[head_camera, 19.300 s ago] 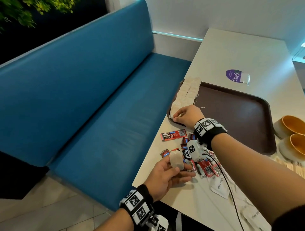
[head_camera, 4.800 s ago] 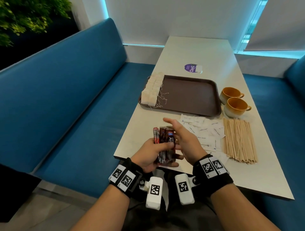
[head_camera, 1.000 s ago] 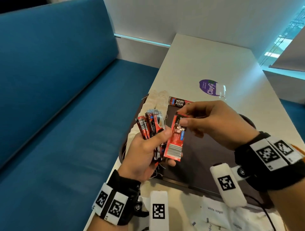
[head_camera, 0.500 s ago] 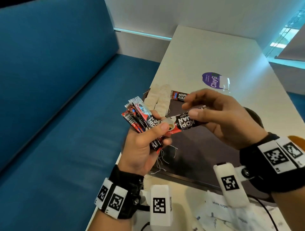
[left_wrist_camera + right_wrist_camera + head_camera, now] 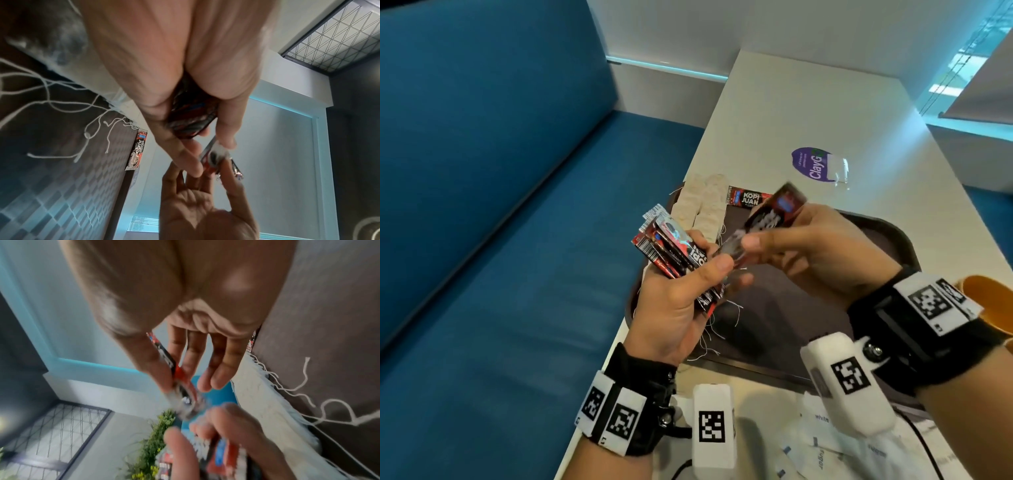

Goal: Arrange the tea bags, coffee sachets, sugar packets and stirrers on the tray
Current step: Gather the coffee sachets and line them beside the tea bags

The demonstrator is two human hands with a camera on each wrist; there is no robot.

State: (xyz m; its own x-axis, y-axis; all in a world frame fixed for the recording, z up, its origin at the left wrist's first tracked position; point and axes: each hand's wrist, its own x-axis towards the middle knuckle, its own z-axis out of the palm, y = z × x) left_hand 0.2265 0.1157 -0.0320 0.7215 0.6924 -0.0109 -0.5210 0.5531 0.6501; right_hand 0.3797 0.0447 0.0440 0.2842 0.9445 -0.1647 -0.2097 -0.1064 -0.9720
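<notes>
My left hand (image 5: 698, 274) grips a fanned bundle of red and black coffee sachets (image 5: 671, 248) above the near left corner of the brown tray (image 5: 808, 329). My right hand (image 5: 784, 246) pinches one coffee sachet (image 5: 767, 222) by thumb and forefinger, its lower end beside the left thumb. That single sachet (image 5: 176, 382) looks blurred in the right wrist view. A row of tea bags (image 5: 705, 209) lies along the tray's left edge, strings trailing. One coffee sachet (image 5: 748, 197) lies flat at the tray's far left corner. White sugar packets (image 5: 822, 448) lie on the table before the tray.
An orange cup (image 5: 993, 301) stands at the right past the tray. A purple sticker with a clear stand (image 5: 820, 166) sits on the white table (image 5: 825, 102) beyond the tray. A blue bench (image 5: 500, 240) runs along the table's left side.
My right hand has drawn one sachet out of the bundle and tilted its far end up and to the right. The left hand keeps the bundle in about the same place.
</notes>
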